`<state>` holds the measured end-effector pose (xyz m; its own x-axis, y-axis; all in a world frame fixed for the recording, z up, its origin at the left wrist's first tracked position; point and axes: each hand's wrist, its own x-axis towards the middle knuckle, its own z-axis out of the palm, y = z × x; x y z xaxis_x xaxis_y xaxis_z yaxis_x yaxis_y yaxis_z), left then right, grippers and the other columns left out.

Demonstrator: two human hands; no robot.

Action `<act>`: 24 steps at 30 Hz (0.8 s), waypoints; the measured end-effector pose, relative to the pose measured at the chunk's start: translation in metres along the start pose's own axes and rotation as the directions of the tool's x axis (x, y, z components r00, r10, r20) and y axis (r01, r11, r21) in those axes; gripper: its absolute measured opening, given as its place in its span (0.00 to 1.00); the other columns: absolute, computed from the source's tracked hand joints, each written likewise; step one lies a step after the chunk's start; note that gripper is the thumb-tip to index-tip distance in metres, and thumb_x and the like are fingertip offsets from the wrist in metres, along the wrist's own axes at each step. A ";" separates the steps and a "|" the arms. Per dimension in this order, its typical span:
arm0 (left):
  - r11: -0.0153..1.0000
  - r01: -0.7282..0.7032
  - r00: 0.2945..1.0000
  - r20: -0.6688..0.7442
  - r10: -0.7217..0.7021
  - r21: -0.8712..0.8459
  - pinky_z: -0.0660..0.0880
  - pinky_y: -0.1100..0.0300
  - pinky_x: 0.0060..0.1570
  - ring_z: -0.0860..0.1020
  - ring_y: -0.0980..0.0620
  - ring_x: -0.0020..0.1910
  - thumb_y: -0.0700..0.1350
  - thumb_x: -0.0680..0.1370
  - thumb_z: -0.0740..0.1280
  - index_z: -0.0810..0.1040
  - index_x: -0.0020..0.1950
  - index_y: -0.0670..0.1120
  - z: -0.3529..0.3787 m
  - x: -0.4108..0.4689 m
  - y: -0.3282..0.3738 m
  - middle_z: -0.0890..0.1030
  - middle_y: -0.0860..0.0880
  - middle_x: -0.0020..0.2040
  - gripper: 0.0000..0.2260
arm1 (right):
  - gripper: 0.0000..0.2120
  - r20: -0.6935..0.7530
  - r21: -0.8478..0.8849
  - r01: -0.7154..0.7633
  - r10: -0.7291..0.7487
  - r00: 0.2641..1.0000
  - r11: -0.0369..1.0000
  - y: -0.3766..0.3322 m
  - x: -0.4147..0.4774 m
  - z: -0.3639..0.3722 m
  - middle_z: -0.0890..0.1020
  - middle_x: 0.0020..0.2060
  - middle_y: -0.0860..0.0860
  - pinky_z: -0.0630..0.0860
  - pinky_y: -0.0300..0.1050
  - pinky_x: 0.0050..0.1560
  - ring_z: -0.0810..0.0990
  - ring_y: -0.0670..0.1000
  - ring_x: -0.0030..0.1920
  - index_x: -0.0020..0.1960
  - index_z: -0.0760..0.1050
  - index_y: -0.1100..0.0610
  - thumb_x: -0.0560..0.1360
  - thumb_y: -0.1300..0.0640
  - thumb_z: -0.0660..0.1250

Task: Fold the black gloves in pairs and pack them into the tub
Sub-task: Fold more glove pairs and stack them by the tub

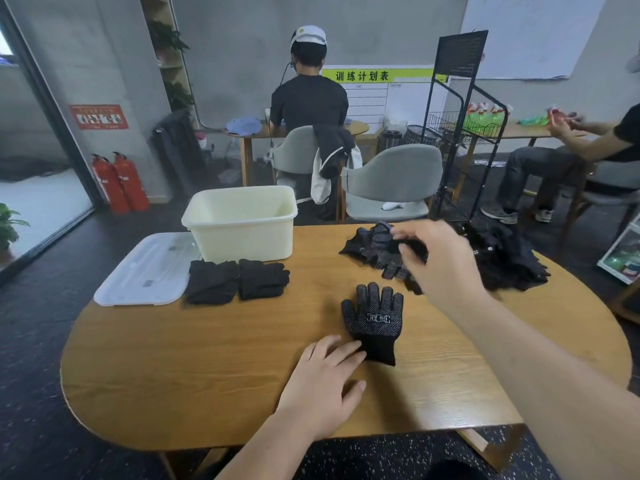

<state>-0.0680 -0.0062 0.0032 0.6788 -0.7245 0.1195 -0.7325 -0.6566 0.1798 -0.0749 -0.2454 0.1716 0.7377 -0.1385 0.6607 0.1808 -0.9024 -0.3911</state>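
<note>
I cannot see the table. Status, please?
Left hand flat on cuff of single glove. Right hand at loose glove pile, grip blurred. Two folded pairs beside tub. Nothing blocking.

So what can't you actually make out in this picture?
Head view:
- Tub: its near wall hides the floor, so gloves inside can't be ruled out.
- Right hand: motion blur; unclear whether it grips a glove from the loose pile.
- Dark heap behind that hand: partly covered by it, uncountable.
- Folded gloves beside the lid: layers hidden from above.
</note>
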 end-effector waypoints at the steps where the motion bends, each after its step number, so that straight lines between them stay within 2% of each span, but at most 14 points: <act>1: 1.000 0.001 1.000 0.008 -0.001 -0.002 0.50 0.53 0.82 0.50 0.55 0.82 0.64 0.85 0.49 0.63 0.84 0.58 0.000 0.000 0.000 0.58 0.63 0.84 0.28 | 0.15 0.024 -0.018 0.056 -0.056 0.998 0.998 0.003 -0.012 0.011 0.79 0.49 0.34 0.74 0.42 0.57 0.77 0.46 0.53 0.58 0.84 0.49 0.76 0.65 0.72; 3: 1.000 0.001 1.000 0.021 -0.001 -0.010 0.50 0.52 0.82 0.50 0.55 0.82 0.64 0.85 0.48 0.63 0.84 0.57 -0.001 0.001 0.000 0.58 0.63 0.84 0.28 | 0.15 0.137 -0.034 0.117 -0.112 0.984 0.992 0.017 -0.045 0.038 0.82 0.49 0.38 0.77 0.48 0.56 0.78 0.49 0.52 0.55 0.84 0.50 0.74 0.67 0.72; 4: 1.000 0.002 1.000 0.028 -0.002 -0.014 0.50 0.51 0.82 0.49 0.55 0.82 0.65 0.85 0.48 0.63 0.84 0.57 -0.002 0.001 0.000 0.58 0.63 0.84 0.28 | 0.16 0.225 -0.032 0.100 -0.090 0.970 0.995 0.025 -0.063 0.052 0.83 0.50 0.40 0.79 0.51 0.55 0.79 0.50 0.52 0.55 0.84 0.50 0.74 0.68 0.72; 6: 1.000 0.006 0.999 0.035 -0.005 -0.023 0.50 0.51 0.82 0.49 0.55 0.83 0.65 0.85 0.47 0.62 0.84 0.58 -0.003 0.000 0.001 0.58 0.63 0.84 0.28 | 0.16 0.385 -0.056 0.030 -0.006 0.923 0.998 0.036 -0.098 0.074 0.84 0.51 0.43 0.80 0.50 0.55 0.80 0.51 0.54 0.57 0.83 0.50 0.75 0.68 0.71; 7: 1.000 0.006 0.999 0.036 -0.005 -0.027 0.50 0.51 0.82 0.48 0.55 0.83 0.65 0.85 0.47 0.61 0.84 0.58 -0.004 0.000 0.001 0.58 0.63 0.84 0.28 | 0.17 0.414 -0.075 0.017 0.016 0.910 0.997 0.040 -0.112 0.082 0.84 0.52 0.44 0.80 0.48 0.55 0.81 0.51 0.55 0.57 0.84 0.50 0.75 0.67 0.71; 9: 1.000 0.005 0.999 0.035 -0.003 -0.030 0.50 0.52 0.82 0.48 0.55 0.83 0.65 0.85 0.48 0.62 0.84 0.57 -0.006 0.000 0.002 0.58 0.63 0.84 0.28 | 0.17 0.377 -0.077 -0.020 0.048 0.925 0.997 0.046 -0.128 0.091 0.84 0.51 0.43 0.80 0.46 0.52 0.81 0.50 0.54 0.57 0.84 0.50 0.74 0.68 0.74; 14: 1.000 -0.003 1.000 0.029 0.003 -0.021 0.50 0.52 0.82 0.49 0.55 0.82 0.64 0.85 0.49 0.64 0.83 0.56 -0.005 0.000 0.002 0.59 0.61 0.83 0.28 | 0.12 0.249 -0.101 -0.104 0.126 0.960 0.989 0.046 -0.120 0.093 0.83 0.49 0.46 0.82 0.47 0.47 0.83 0.50 0.48 0.55 0.85 0.53 0.76 0.66 0.74; 17: 1.000 -0.006 1.000 0.030 0.007 -0.018 0.52 0.52 0.82 0.51 0.55 0.81 0.64 0.85 0.49 0.64 0.83 0.56 -0.005 -0.001 0.002 0.61 0.61 0.80 0.28 | 0.09 0.085 -0.075 -0.169 0.176 0.981 0.983 0.043 -0.093 0.087 0.84 0.48 0.48 0.79 0.45 0.46 0.83 0.52 0.46 0.55 0.85 0.55 0.77 0.65 0.73; 20: 1.000 -0.007 1.000 0.022 0.008 -0.030 0.52 0.53 0.82 0.52 0.55 0.81 0.63 0.85 0.50 0.65 0.83 0.56 -0.007 -0.002 0.002 0.62 0.61 0.80 0.27 | 0.09 -0.065 -0.052 -0.085 0.082 0.995 0.995 0.034 -0.082 0.083 0.84 0.48 0.49 0.79 0.45 0.49 0.81 0.50 0.48 0.55 0.85 0.57 0.77 0.67 0.72; 22: 0.999 -0.005 1.000 0.009 0.006 -0.037 0.52 0.53 0.81 0.53 0.55 0.80 0.63 0.85 0.50 0.66 0.82 0.56 -0.008 -0.002 0.003 0.63 0.61 0.79 0.27 | 0.10 -0.003 -0.113 0.017 -0.018 1.000 0.993 0.030 -0.097 0.086 0.84 0.47 0.49 0.80 0.44 0.49 0.82 0.50 0.47 0.53 0.85 0.57 0.75 0.67 0.74; 24: 0.999 0.001 1.000 0.010 0.000 -0.043 0.53 0.53 0.81 0.53 0.56 0.80 0.63 0.85 0.50 0.66 0.82 0.55 -0.008 -0.001 0.003 0.64 0.61 0.79 0.27 | 0.13 0.143 -0.152 0.075 -0.053 0.988 0.986 0.034 -0.121 0.096 0.84 0.47 0.47 0.82 0.44 0.46 0.82 0.50 0.46 0.53 0.85 0.55 0.72 0.68 0.77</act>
<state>-0.0708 -0.0057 0.0118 0.6784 -0.7264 0.1100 -0.7292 -0.6474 0.2218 -0.0956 -0.2204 0.0172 0.8126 -0.0309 0.5821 0.1344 -0.9618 -0.2386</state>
